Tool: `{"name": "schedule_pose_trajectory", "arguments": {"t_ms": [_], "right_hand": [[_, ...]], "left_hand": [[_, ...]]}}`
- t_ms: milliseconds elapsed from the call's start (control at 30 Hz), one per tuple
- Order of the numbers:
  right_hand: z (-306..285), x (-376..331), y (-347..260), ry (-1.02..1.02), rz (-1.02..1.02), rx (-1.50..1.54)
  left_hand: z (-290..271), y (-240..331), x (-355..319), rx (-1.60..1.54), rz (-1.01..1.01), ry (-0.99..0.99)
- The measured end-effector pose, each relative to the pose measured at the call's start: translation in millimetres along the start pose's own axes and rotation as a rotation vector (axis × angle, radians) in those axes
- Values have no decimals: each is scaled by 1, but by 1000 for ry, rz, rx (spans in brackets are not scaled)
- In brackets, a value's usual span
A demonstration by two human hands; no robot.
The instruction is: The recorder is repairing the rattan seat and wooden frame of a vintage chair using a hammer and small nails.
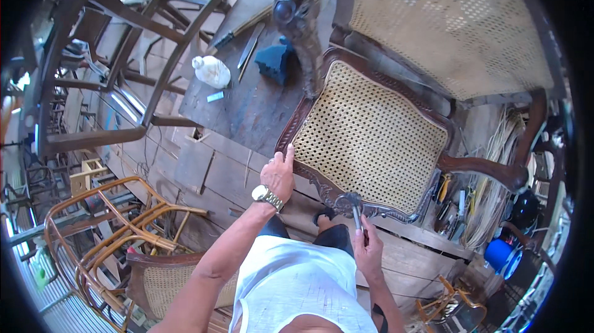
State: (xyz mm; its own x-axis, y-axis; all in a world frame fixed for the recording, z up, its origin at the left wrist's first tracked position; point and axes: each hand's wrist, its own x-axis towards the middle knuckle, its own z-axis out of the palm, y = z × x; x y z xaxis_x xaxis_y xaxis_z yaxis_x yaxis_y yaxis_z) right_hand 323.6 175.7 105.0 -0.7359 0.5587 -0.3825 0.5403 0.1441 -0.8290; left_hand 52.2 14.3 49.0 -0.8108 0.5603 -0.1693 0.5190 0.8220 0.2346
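A dark carved wooden chair with a woven cane seat (pixel 371 129) and a cane back (pixel 451 30) lies in front of me against a worn work table (pixel 241 116). My left hand (pixel 278 178), wearing a wristwatch (pixel 267 196), reaches the seat's left rim. Its index finger is stretched out, the tip at the cane edge, and nothing is held. By the near carved edge of the seat frame, my right hand (pixel 369 247) is closed round a slim grey tool (pixel 357 216). The tool's far end blends into the dark carving, so its kind is unclear.
On the table are a white bottle (pixel 211 72), a dark blue sponge-like block (pixel 273 62), a knife-like blade (pixel 251 46) and a small pale block (pixel 215 96). Wooden chair frames (pixel 124 30), a rattan chair (pixel 117 228), cane strands (pixel 495 178) and a blue container (pixel 502 257) surround me.
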Motion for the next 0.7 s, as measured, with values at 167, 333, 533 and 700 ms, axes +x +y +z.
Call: {"name": "schedule_pose_trajectory", "arguments": {"t_ms": [167,333,533,700], "right_hand": [[-46,-24,18,116,-158,-115],[-79,-46,56,255,-50,-66],[-107,-70,102,325,134,95],[-128,-92,142,417,133,48]], "left_hand": [[11,4,6,180,39,-13],[20,11,18,252,-5,-14],[27,9,46,189,-140,-90],[21,32,35,162,-237,-150]]}}
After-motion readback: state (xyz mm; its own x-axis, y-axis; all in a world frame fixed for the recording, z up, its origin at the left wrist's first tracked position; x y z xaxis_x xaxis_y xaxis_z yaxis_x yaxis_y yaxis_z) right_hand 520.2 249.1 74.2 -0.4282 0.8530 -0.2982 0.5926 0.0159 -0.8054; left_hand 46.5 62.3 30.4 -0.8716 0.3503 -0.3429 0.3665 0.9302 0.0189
